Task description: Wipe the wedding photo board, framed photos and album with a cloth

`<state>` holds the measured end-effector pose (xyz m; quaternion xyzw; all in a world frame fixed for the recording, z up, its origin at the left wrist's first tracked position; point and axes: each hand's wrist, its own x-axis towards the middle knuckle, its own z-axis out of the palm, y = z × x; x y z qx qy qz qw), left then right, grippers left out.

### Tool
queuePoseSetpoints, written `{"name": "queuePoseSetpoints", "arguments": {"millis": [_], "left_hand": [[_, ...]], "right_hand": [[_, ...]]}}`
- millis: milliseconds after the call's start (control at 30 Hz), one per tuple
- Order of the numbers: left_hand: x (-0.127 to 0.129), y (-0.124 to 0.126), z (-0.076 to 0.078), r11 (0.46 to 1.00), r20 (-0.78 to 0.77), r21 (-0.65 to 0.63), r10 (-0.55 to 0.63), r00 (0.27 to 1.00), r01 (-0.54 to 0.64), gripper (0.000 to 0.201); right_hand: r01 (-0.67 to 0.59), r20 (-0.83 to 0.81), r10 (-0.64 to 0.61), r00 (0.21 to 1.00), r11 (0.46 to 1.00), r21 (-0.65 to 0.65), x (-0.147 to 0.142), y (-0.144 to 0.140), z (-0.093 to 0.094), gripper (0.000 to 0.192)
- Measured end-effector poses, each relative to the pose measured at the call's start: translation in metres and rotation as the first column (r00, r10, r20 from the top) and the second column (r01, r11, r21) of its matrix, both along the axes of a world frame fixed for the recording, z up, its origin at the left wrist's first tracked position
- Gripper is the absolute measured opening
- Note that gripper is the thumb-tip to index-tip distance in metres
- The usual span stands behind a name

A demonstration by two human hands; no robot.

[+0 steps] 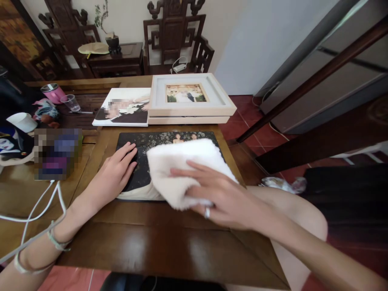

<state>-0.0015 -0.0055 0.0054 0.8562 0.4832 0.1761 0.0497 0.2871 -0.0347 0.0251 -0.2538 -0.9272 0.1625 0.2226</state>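
Observation:
A dark photo panel point(141, 169) lies flat on the wooden table point(145, 250) in front of me, with two figures and a pale dress printed on it. Its left edge is under my left hand point(113, 171), which rests there with fingers stretched out. My right hand point(222, 198), wearing a ring, grips a fluffy white cloth point(194, 155) and presses it on the panel. The cloth covers much of the panel's middle and right side. Part of it bunches up around the right fingers.
Behind the panel lie a white-edged photo panel point(121, 109) and stacked light wooden frames point(188, 111). A pink cup point(53, 95), a clear plastic cup point(71, 103) and white cables point(59, 198) are on the left. Carved chairs point(174, 34) stand beyond the table.

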Motion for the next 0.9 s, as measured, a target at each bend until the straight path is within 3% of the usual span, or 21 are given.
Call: {"name": "queuePoseSetpoints", "arguments": {"millis": [133,267,333,400,533,633,700,800,900], "left_hand": [[0.0,0.002,0.0,1.0,0.058,-0.018,0.004,0.998,-0.002,0.042],[0.001,0.006,0.005,0.991,0.298,-0.089,0.123,0.946,-0.101,0.042],[0.001,0.008,0.008,0.973,0.454,-0.17,0.22,0.864,-0.159,0.043],[0.0,0.01,0.012,0.951,0.559,-0.248,0.297,0.774,-0.186,0.043],[-0.005,0.013,0.016,0.916,0.607,-0.324,0.394,0.69,-0.238,0.042],[-0.008,0.015,0.016,0.916,0.572,-0.321,0.391,0.721,-0.242,0.042],[-0.008,0.016,0.014,0.936,0.536,-0.262,0.345,0.771,-0.236,0.042],[-0.006,0.015,0.01,0.973,0.389,-0.146,0.224,0.894,-0.18,0.044],[-0.002,0.011,0.007,0.987,0.1,-0.156,0.065,0.993,-0.049,0.054]], "right_hand": [[0.22,0.023,-0.219,0.976,0.974,-0.047,-0.011,0.049,-0.004,0.016],[0.389,0.103,-0.383,0.918,0.92,-0.043,-0.043,0.066,-0.003,0.021],[0.348,0.131,-0.344,0.93,0.937,-0.015,-0.061,0.061,-0.003,0.025],[0.213,0.146,-0.21,0.967,0.977,-0.008,-0.074,0.048,-0.001,0.026],[-0.086,0.135,0.095,0.986,0.994,-0.065,-0.072,0.01,0.004,0.026],[-0.185,0.088,0.199,0.976,0.972,-0.148,-0.048,-0.017,0.009,0.027],[-0.168,0.075,0.184,0.98,0.968,-0.186,-0.027,-0.03,0.012,0.029],[-0.022,0.069,0.033,0.997,0.987,-0.156,0.005,-0.039,0.013,0.027],[0.151,0.072,-0.147,0.987,0.987,-0.055,0.028,-0.033,0.008,0.02]]}}
